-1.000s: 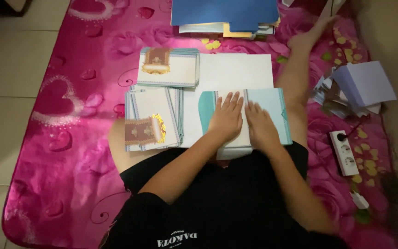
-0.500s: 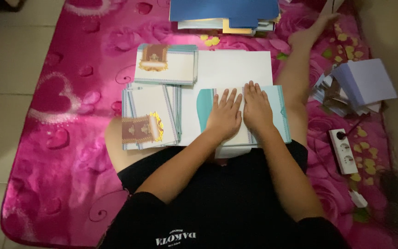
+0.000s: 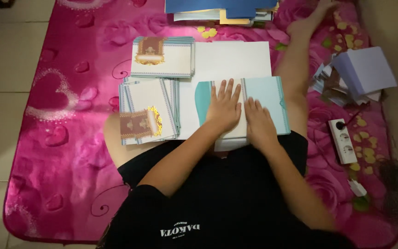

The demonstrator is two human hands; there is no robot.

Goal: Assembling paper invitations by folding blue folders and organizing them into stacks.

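A folded card (image 3: pixel 266 97), teal at the left end and pale blue at the right, lies on a white board (image 3: pixel 233 60) across my lap. My left hand (image 3: pixel 224 108) rests flat on the card's cream middle panel with fingers spread. Beside it, a little closer to my body, my right hand (image 3: pixel 260 124) lies flat on the card. Neither hand grips anything. Two stacks of similar cards with gold and brown ornaments sit to the left: one (image 3: pixel 162 57) at the far side of the board, and a looser one (image 3: pixel 148 113) nearer me.
I sit on a pink flowered mat (image 3: pixel 70 138) with my bare leg (image 3: pixel 295 69) stretched out to the right. Blue folders (image 3: pixel 222 7) lie at the far edge. A pale purple paper pile (image 3: pixel 365 71), a white power strip (image 3: pixel 343 140) and a small white plug (image 3: pixel 358 188) lie at right.
My right hand slid away from me along the card, then came back toward my body. My left hand stayed flat on the card.
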